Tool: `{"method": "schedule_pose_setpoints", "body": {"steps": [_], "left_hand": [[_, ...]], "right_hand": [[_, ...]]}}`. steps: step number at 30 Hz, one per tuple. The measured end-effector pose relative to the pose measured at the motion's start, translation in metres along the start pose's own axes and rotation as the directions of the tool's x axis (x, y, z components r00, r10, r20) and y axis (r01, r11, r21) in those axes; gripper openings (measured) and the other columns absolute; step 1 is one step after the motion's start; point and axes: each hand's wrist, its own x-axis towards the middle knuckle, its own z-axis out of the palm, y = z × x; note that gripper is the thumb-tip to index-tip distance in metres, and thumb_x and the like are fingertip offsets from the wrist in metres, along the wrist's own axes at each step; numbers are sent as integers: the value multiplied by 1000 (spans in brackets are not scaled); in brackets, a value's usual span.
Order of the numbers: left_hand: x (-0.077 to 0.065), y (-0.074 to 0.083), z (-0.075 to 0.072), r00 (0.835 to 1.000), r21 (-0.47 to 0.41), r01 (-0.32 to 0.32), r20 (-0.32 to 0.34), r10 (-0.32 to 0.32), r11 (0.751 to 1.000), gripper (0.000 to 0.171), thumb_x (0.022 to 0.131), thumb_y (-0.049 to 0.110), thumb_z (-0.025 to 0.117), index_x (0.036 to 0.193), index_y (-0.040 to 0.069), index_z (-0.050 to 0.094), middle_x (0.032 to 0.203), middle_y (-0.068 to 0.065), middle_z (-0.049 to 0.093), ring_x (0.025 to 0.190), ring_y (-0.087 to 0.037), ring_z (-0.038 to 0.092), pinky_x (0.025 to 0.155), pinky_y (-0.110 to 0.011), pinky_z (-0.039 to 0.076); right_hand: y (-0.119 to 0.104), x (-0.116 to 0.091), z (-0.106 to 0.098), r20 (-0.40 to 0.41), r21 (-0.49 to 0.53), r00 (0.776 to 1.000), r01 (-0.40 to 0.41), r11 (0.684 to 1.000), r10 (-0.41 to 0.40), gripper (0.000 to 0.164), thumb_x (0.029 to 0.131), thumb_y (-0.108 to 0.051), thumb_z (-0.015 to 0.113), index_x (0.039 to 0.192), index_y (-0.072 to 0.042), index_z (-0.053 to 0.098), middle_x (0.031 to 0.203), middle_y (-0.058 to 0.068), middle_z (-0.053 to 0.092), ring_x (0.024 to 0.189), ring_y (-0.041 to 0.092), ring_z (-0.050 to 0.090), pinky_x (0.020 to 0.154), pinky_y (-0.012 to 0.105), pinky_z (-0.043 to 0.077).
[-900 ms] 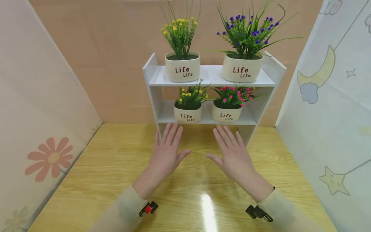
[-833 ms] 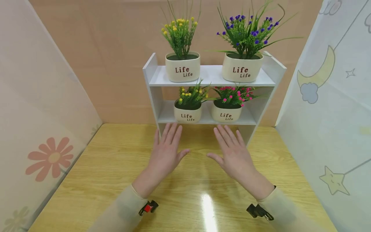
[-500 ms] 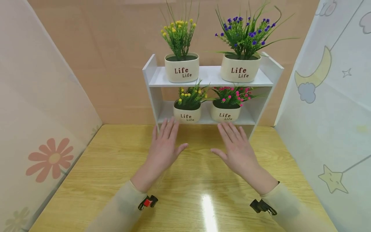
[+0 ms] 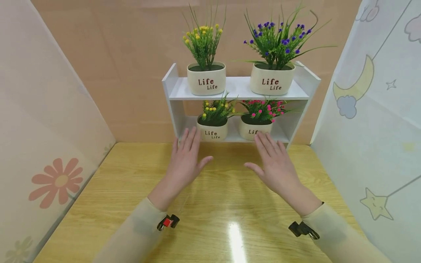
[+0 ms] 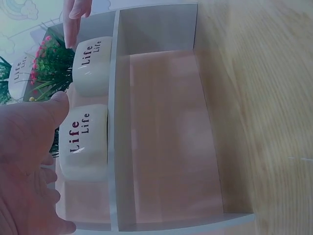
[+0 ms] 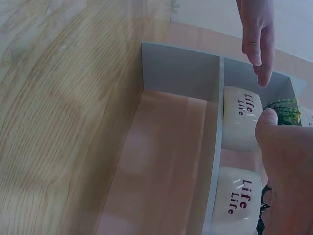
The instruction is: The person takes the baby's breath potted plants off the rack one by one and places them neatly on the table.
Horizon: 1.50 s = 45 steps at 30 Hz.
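Note:
My left hand is held out with straight fingers and the thumb spread, its fingertips overlapping the lower left corner of the shelf in the head view. Just beyond it stands the lower pot of yellow flowers. My right hand is likewise flat, its fingertips overlapping the lower pot of pink flowers and hiding part of its lettering. Both hands hold nothing. In the left wrist view the left hand is beside the lower pots; the right wrist view shows the right hand likewise.
A white two-tier shelf stands at the back of the wooden table. On its top tier are a pot of yellow flowers and a pot of purple flowers. Patterned walls flank the table left and right.
Both hands have moved forward, up toward the lower tier in the head view. The right hand has also shifted right, so the gap between the hands is wider. The pots stay put.

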Motion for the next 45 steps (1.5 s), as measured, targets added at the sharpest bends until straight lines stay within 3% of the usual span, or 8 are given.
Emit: {"method": "schedule_pose_setpoints", "body": {"steps": [10, 18, 30, 42, 45], "left_hand": [[11, -1, -2, 1000, -23, 9, -2, -9, 1000, 105, 105, 54, 73, 177, 6, 14, 183, -17, 16, 168, -42, 13, 130, -71, 14], [16, -1, -5, 1000, -20, 8, -15, -9, 1000, 103, 105, 57, 71, 175, 3, 20, 181, -20, 19, 168, -43, 13, 130, -71, 15], [22, 3, -25, 999, 15, -2, -52, 3, 1000, 103, 105, 56, 72, 175, 3, 20, 183, -17, 15, 169, -39, 7, 131, -69, 10], [28, 6, -49, 989, 82, -34, -140, 45, 996, 101, 103, 53, 75, 174, 3, 23, 182, -17, 17, 169, -38, 7, 131, -69, 7], [31, 6, -56, 985, 97, -39, -163, 54, 995, 102, 103, 54, 75, 174, 3, 23, 183, -17, 17, 169, -38, 7, 132, -69, 7]], "right_hand": [[11, 1, -6, 5, 18, 999, -41, 999, 41, 97, 107, -53, 69, 174, -1, 23, 180, 22, 23, 166, 44, 20, 132, 66, 14], [19, 1, -15, -35, 31, 999, -34, 999, 35, 97, 106, -51, 72, 174, 0, 24, 179, 23, 24, 165, 47, 22, 131, 68, 18], [26, 8, -46, -47, -12, 997, -55, 998, 54, 99, 107, -51, 70, 173, 3, 21, 179, 25, 22, 167, 44, 15, 133, 64, 13], [25, 14, -70, -93, -31, 995, -36, 999, 33, 97, 109, -57, 63, 174, 2, 21, 180, 23, 21, 167, 43, 15, 133, 64, 13], [25, 17, -76, -108, -37, 994, -31, 999, 27, 97, 108, -54, 66, 174, 2, 21, 180, 23, 22, 167, 43, 15, 133, 64, 13]]}}
